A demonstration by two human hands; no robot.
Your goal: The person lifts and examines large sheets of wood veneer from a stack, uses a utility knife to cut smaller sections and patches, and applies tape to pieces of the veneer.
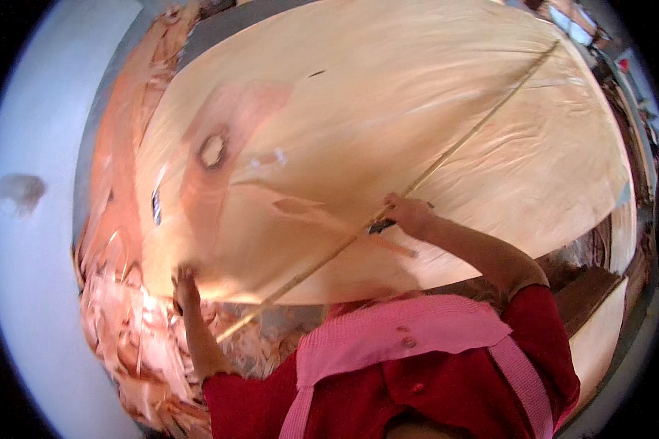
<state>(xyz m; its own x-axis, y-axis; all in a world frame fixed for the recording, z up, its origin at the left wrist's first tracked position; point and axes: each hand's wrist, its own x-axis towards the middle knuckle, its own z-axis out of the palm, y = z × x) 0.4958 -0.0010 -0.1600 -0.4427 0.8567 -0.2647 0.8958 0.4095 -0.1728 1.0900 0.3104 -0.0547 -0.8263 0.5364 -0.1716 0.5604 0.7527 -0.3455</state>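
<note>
A large pale wood veneer sheet (329,132) lies spread before me, with a knot hole in a reddish patch at its left. A long thin wooden stick (483,121) runs slantwise over it, from the far right to past the near edge. My right hand (411,214) is closed around the stick near its middle. Just under those fingers shows a small dark object (381,226), its kind unclear. At the sheet's near left corner is my left hand (187,287), smeared by motion. Its fingers seem to touch the edge, but their grip does not show.
Torn reddish veneer scraps (132,329) are heaped along the left and near left. A pale wall (36,146) rises beyond them. Dark wooden boards (589,296) and another pale sheet (600,351) lie at the near right. A small dark slit (315,73) marks the big sheet.
</note>
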